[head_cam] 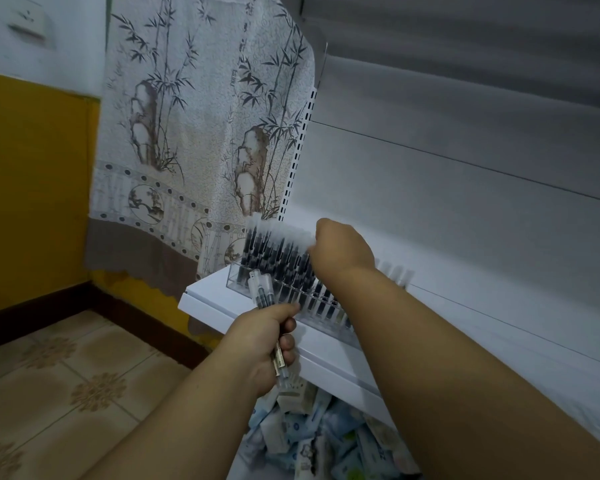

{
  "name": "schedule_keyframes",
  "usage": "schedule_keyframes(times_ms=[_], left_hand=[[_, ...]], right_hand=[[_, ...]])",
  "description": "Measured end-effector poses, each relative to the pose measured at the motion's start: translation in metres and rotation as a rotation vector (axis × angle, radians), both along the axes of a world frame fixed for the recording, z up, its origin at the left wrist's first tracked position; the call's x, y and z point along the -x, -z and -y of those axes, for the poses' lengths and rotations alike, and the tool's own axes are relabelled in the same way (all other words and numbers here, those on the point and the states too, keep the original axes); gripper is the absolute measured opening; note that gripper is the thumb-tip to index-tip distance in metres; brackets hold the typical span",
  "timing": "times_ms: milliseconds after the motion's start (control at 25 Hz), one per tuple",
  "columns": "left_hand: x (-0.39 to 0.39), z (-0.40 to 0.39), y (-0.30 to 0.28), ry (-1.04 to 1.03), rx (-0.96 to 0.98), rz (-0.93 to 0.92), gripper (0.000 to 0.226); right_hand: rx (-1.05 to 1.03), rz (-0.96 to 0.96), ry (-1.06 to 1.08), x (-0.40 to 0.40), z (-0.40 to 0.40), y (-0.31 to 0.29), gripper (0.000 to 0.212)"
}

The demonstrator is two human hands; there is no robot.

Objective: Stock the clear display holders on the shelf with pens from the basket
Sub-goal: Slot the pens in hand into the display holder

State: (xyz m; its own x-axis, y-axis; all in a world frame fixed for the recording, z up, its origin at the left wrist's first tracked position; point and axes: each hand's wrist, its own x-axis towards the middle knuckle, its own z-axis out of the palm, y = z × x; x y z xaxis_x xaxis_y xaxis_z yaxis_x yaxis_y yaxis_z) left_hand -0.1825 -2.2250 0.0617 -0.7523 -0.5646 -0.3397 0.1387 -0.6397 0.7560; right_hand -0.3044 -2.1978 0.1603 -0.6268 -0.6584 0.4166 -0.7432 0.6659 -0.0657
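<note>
Hands are working at the white shelf (222, 308), both arms reaching forward from the lower edge of the view. The left hand (269, 344) is staying low, just in front of the shelf edge, with its back turned to the camera. Its fingers are curling tight around a small bundle of pens (262, 294), and the clear caps of the bundle are sticking up above the thumb while the lower ends are showing under the fist. The right arm is stretching further and higher, crossing over the shelf, and the right hand (340, 249) is hanging over the clear holder (238, 277) with the wrist bent down. Its fingers are pointing away from the camera into the rows of pens (281, 252) standing in the holder; I cannot tell whether they are pinching a pen or are only touching the caps, because the back of the hand is hiding them and the caps are blurring there. The holder is standing on the shelf near its left end. Under the shelf, many small packets (329, 434) are lying in a pile. A bamboo curtain (194, 109) is hanging behind.
</note>
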Motion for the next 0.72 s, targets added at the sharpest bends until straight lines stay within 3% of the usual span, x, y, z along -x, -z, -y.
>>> schedule_keyframes(times_ms=[160,280,320,520,600,720], left_hand=[[0.001,0.001,-0.003,-0.001,0.035,-0.035,0.019],[0.005,-0.002,-0.005,0.003,0.071,-0.035,0.014],[0.006,-0.005,-0.006,0.008,0.086,-0.035,0.010],[0.008,-0.018,-0.002,0.050,0.095,-0.057,0.008],[0.005,-0.016,-0.004,0.073,0.080,-0.105,0.016],[0.004,-0.010,-0.007,0.071,0.071,-0.115,0.031]], right_hand=[[0.213,0.055,-0.100,-0.010,-0.011,-0.004,0.018],[0.162,0.476,-0.362,-0.031,-0.026,0.002,0.029],[0.100,0.527,-0.403,-0.036,-0.029,0.007,0.028],[0.132,0.663,-0.375,-0.029,-0.036,0.015,0.015],[0.274,0.735,-0.336,-0.022,-0.041,0.017,0.012],[0.545,0.684,-0.242,-0.012,-0.046,0.013,0.009]])
